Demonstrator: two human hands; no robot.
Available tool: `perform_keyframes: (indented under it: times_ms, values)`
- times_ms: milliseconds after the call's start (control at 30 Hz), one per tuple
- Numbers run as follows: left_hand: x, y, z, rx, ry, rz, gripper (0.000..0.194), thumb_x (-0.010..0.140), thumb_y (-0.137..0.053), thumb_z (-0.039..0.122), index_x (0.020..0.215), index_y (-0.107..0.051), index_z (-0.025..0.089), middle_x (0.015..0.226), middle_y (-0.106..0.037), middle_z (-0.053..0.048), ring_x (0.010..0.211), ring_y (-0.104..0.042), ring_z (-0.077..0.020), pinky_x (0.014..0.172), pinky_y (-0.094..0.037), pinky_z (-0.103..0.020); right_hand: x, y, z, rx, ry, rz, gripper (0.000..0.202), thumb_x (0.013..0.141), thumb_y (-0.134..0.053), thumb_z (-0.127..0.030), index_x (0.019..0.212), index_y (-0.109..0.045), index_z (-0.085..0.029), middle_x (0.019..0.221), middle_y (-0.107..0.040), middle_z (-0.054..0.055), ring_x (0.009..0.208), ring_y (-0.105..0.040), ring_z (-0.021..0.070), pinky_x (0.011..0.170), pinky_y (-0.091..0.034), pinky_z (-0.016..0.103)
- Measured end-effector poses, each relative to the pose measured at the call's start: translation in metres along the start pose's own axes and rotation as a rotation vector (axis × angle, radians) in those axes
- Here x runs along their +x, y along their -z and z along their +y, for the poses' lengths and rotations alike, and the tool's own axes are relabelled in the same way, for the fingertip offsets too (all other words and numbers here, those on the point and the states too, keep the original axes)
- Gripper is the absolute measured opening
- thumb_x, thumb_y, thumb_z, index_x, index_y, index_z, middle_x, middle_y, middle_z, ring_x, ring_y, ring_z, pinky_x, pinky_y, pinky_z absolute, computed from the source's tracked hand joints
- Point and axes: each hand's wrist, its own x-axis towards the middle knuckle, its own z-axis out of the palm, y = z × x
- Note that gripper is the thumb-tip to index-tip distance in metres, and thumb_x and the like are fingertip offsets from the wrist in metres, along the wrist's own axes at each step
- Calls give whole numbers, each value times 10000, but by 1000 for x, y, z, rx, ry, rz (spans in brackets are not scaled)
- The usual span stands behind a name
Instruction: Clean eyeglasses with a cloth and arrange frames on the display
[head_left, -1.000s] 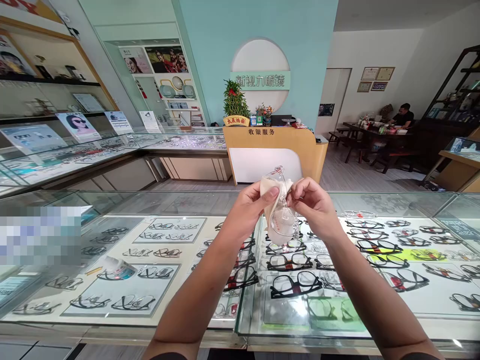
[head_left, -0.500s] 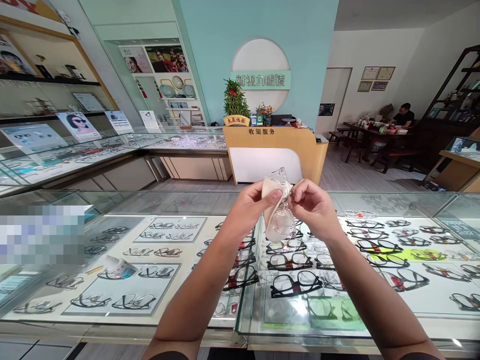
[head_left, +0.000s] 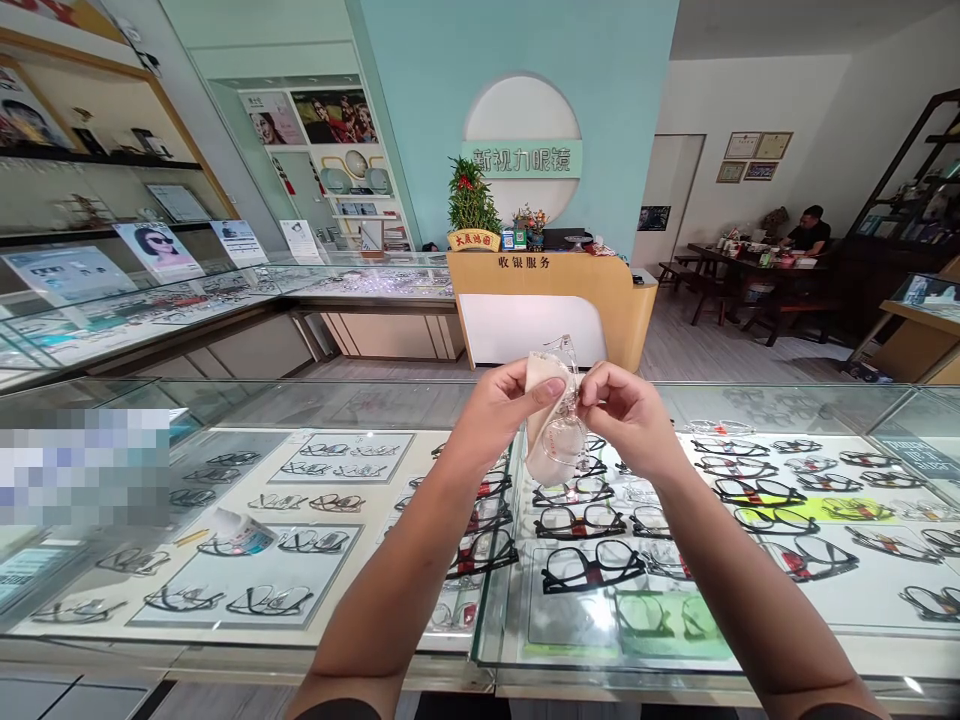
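Observation:
Above the glass counter, my left hand is closed on a cream cleaning cloth, its thumb pressing the cloth from the front. A pair of thin-rimmed eyeglasses hangs on end against the cloth, one lens low with faint red print on it, the other up near the cloth's top edge. My right hand pinches the eyeglasses by the middle of the frame from the right, fingers curled. The exact grip point is partly hidden behind those fingertips.
Rows of eyeglasses lie inside the glass display counter below my forearms. A white bottle lies tilted at the left. Beyond stands a wooden cashier desk. A person sits at a dark table at the far right.
The cloth has shifted slightly, and the lower lens shows more openly beside it. Both hands stay nearly in the same place, still holding the cloth and eyeglasses.

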Motion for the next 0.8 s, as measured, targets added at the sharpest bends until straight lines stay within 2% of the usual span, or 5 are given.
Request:
perform_keyframes:
  times_ms: [167,367,467,633,800]
  values:
    - [2,-3,-1,-60,-9,42,357,824,-952,461,977,-809,172,894,-788,-33,779,-681,-149,763,-547,-260,2,2,-2,-62,-39,23,43,906,-766,-238,864,-774,-234,878,-683,11,819,-632,161,759,-522,329]
    - [3,-6,-7,-124,-6,77,445,825,-952,471,1125,-798,181,914,-807,-39,766,-700,-152,734,-553,-251,3,4,1,-149,-17,-14,144,935,-857,-438,925,-892,-299,932,-680,48,907,-632,201,794,-547,370]
    - [2,-8,-5,-112,7,73,497,795,-969,485,1133,-774,178,898,-798,-37,740,-688,-151,714,-548,-257,5,6,3,-127,-42,-44,168,935,-862,-477,947,-903,-314,934,-673,44,916,-620,201,816,-523,376]
    - [1,-9,1,-60,16,10,558,686,-1042,398,1085,-711,191,897,-769,-6,779,-678,-140,729,-534,-240,6,9,3,-74,-102,-115,231,914,-879,-523,874,-884,-296,931,-627,28,925,-600,197,873,-497,385]
    - [2,-8,-1,-19,-24,31,474,761,-997,439,1037,-707,185,874,-748,2,752,-653,-126,706,-518,-234,5,8,5,-68,-96,-127,231,937,-860,-521,894,-883,-295,1051,-652,50,1034,-621,222,961,-493,420]
